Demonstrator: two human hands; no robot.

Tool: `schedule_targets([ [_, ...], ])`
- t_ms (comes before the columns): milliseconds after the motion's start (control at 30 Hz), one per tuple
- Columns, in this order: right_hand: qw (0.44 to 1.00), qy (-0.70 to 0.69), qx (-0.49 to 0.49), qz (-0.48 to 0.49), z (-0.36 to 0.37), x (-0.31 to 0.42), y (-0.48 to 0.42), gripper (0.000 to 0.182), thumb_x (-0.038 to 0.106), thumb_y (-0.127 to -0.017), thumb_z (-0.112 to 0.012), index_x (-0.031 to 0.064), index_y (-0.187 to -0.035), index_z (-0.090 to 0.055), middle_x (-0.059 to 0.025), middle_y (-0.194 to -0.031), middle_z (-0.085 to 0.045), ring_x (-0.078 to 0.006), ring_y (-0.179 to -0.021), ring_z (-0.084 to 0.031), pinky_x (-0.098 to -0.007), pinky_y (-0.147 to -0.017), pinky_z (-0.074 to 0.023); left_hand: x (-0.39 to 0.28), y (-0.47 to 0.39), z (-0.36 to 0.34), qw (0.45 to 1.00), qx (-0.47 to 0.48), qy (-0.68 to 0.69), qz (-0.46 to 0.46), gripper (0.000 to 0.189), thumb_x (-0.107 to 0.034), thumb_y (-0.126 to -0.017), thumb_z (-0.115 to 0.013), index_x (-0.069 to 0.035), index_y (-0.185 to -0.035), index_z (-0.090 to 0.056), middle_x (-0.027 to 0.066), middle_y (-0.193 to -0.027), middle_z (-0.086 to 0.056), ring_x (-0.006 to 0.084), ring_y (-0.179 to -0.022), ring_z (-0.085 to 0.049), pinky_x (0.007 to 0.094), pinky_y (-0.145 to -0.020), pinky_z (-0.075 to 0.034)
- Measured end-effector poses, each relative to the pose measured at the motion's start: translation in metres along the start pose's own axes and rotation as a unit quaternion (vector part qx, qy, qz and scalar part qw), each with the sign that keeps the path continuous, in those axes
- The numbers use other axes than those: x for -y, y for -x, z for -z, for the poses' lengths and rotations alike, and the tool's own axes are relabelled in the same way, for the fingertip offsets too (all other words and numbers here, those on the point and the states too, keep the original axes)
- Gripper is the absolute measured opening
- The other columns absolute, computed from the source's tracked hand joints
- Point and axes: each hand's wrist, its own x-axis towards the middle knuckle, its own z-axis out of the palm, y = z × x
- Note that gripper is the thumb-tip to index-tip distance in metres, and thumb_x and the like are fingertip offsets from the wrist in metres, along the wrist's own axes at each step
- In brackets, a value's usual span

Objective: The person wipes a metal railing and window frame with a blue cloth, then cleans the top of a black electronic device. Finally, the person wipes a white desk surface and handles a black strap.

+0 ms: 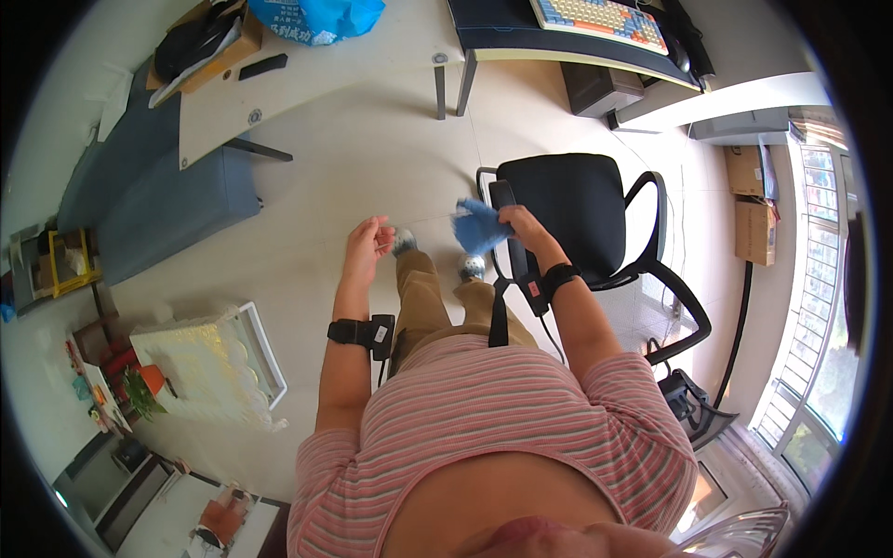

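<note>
My right hand [524, 227] grips a blue cloth [478, 229], which hangs loosely and looks blurred at its left edge. Just beyond that hand is the armrest [504, 195] of a black office chair [568, 209]. Nothing is in my left hand [370, 240]; its fingers are slightly curled and apart, above the tiled floor [335, 181] near my left shoe [404, 241]. Each forearm wears a black strap with a small box, and a cable hangs from each box.
A white table [363, 59] holds a blue bag [317, 17] and a cardboard box [202, 66]. Right of it, a dark desk [502, 28] bears a keyboard [603, 22]. At left stand a blue-grey sofa [167, 202] and a small cloth-covered table [195, 356]. Cardboard boxes [753, 230] sit by the window.
</note>
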Motion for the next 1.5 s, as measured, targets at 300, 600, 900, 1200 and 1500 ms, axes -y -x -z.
schedule_targets([
  [300,0.82,-0.351,-0.323,-0.316,0.046,0.066,-0.171,0.01,0.01,-0.073,-0.048,0.006,-0.067,-0.055,0.002,-0.062,-0.043,-0.0087,-0.058,-0.039,-0.0234,-0.053,-0.0312,-0.08,-0.081,0.07,0.999,0.019,0.007,-0.031,0.027,-0.027,-0.091,-0.044,-0.007,-0.102,-0.058,0.0021,-0.079,-0.059,0.0098,-0.069,-0.055,0.0238,-0.062,-0.044],
  [600,0.905,0.014,-0.371,-0.206,0.087,0.082,-0.327,0.031,0.018,-0.074,-0.059,0.0,-0.1,-0.059,-0.0169,-0.09,-0.061,-0.0236,-0.081,-0.059,-0.0296,-0.071,-0.0447,-0.153,-0.122,0.135,0.999,-0.015,0.021,-0.044,0.026,-0.026,-0.091,-0.044,-0.006,-0.1,-0.058,0.0028,-0.078,-0.059,0.0104,-0.069,-0.055,0.0242,-0.062,-0.044],
  [900,0.922,0.24,-0.093,-0.29,0.029,0.038,-0.361,0.064,0.025,-0.075,-0.059,0.0246,-0.134,-0.033,-0.0209,-0.137,-0.026,-0.0383,-0.123,-0.031,-0.0435,-0.096,-0.0352,-0.167,-0.155,0.156,0.997,-0.029,0.063,-0.037,0.026,-0.024,-0.09,-0.044,-0.005,-0.104,-0.056,0.0039,-0.08,-0.059,0.0114,-0.071,-0.054,0.0249,-0.064,-0.044],
  [1200,0.895,0.336,-0.033,-0.29,0.025,-0.024,-0.404,0.061,0.03,-0.077,-0.059,0.0302,-0.132,-0.034,-0.0142,-0.144,-0.014,-0.0415,-0.13,-0.014,-0.047,-0.101,-0.0241,-0.2,-0.177,0.169,0.992,-0.099,0.07,-0.027,0.028,-0.025,-0.09,-0.044,-0.005,-0.106,-0.055,0.004,-0.082,-0.059,0.0109,-0.07,-0.054,0.0231,-0.063,-0.044],
  [1500,0.876,0.327,-0.067,-0.349,0.073,-0.062,-0.494,0.056,0.028,-0.082,-0.052,0.0295,-0.134,-0.032,-0.0123,-0.146,-0.01,-0.0391,-0.132,-0.007,-0.0507,-0.102,-0.0207,-0.237,-0.199,0.146,0.992,-0.127,0.018,-0.02,0.023,-0.025,-0.088,-0.048,-0.009,-0.102,-0.057,0.0027,-0.082,-0.059,0.0097,-0.07,-0.055,0.0226,-0.064,-0.044],
])
